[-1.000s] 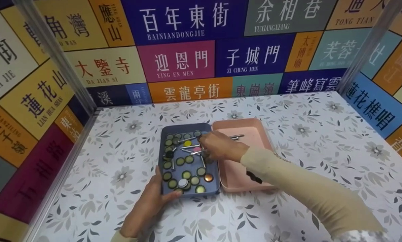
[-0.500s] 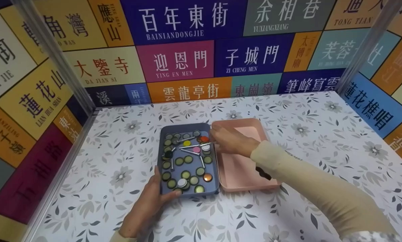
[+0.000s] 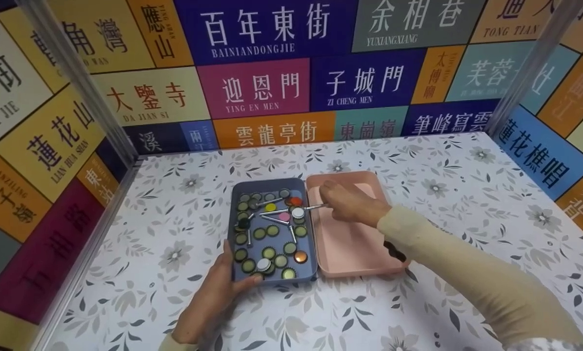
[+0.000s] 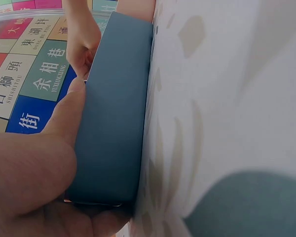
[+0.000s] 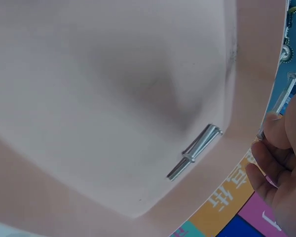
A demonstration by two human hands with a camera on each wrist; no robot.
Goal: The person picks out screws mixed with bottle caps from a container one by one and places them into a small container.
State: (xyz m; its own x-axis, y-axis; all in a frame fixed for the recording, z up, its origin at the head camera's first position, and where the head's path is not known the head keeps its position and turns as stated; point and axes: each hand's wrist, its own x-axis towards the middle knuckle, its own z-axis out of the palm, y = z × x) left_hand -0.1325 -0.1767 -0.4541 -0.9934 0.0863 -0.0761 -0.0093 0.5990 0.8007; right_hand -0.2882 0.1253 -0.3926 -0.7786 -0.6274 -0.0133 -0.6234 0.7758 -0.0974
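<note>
My left hand holds the near left corner of a blue tray; in the left wrist view its thumb lies along the rim of the tray wall. Several bottle caps and metal bolts lie scattered inside. Between thumb and fingers, my right hand pinches a bolt above the left side of the pink tray. The right wrist view shows that bolt's head pointing toward the blue tray. A few bolts lie together in the pink tray.
Both trays stand side by side on a table with a leaf-and-flower cover. Walls of coloured signs enclose the back and sides. An orange cap and white caps stand out among the dull ones.
From over the blue tray's right side, my right hand has moved rightward to the pink tray, carrying a bolt. My left hand stays on the blue tray.
</note>
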